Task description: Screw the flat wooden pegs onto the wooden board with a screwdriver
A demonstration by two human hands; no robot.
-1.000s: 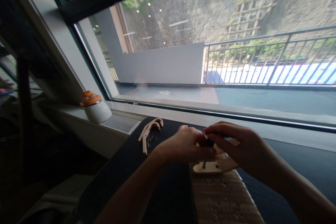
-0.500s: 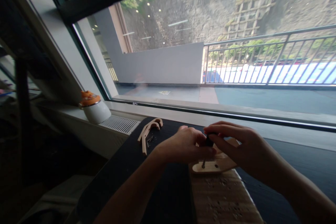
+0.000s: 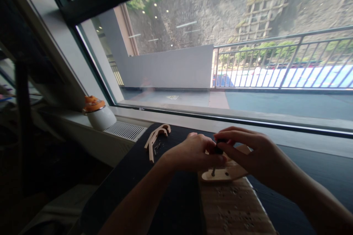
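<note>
A screwdriver [image 3: 220, 147] with a black handle stands nearly upright between my hands. The fingertips of my right hand [image 3: 249, 147] are closed round the top of its handle. My left hand [image 3: 194, 153] is closed about the lower handle, its thumb towards me; its fingertips are partly hidden. Below, the thin metal shank meets a screw hole near the rounded end of a pale wooden hook [image 3: 219, 176]. A second dark hole or screw shows to the right. The hook lies flat on a wooden board [image 3: 231, 205] pitted with many small holes; my right hand covers part of it.
Two more wooden hooks [image 3: 152, 147] lie on the dark table [image 3: 124, 187] to the left, with several loose screws [image 3: 157, 147] beside them. A white container with an orange top [image 3: 99, 114] stands on the sill by a vent grille [image 3: 125, 130]. A window [image 3: 176, 69] rises behind the table.
Hardly anything differs. Both hands keep their hold on the screwdriver, with at most a slight shift of the right fingers on the handle.
</note>
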